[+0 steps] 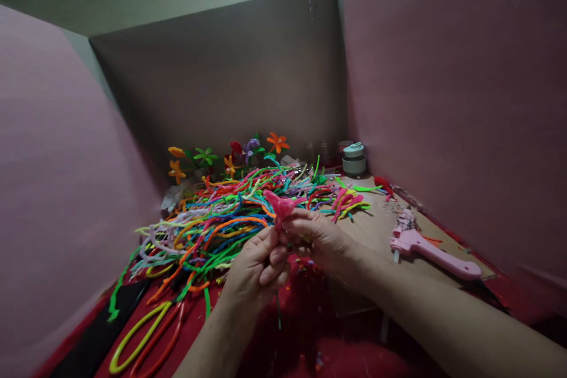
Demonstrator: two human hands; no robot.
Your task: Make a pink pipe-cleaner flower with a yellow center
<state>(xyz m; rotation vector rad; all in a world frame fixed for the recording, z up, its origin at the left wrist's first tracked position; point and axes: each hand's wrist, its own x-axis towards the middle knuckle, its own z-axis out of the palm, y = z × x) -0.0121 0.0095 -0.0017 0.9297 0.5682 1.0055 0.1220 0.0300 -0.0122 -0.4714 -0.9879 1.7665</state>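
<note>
A pink pipe-cleaner flower (pixel 282 205) with pointed petals is held up in front of me, its petals facing upward. My left hand (pixel 262 260) is closed round its base, and a thin green stem (pixel 279 310) hangs below that hand. From the other side, my right hand (pixel 316 239) pinches the lower part of the flower with thumb and fingers. The fingers of both hands nearly meet and hide the join between petals and stem. Just behind the flower lies a large heap of colourful pipe cleaners (pixel 212 233).
On the right, a pink glue gun (pixel 436 254) lies on a brown board (pixel 376 221). A lidded jar (pixel 354 159) stands at the back. Finished pipe-cleaner flowers (pixel 204 156) line the rear. Scissors with yellow and red handles (pixel 140 339) lie front left. Pink side walls (pixel 456 100) enclose the table.
</note>
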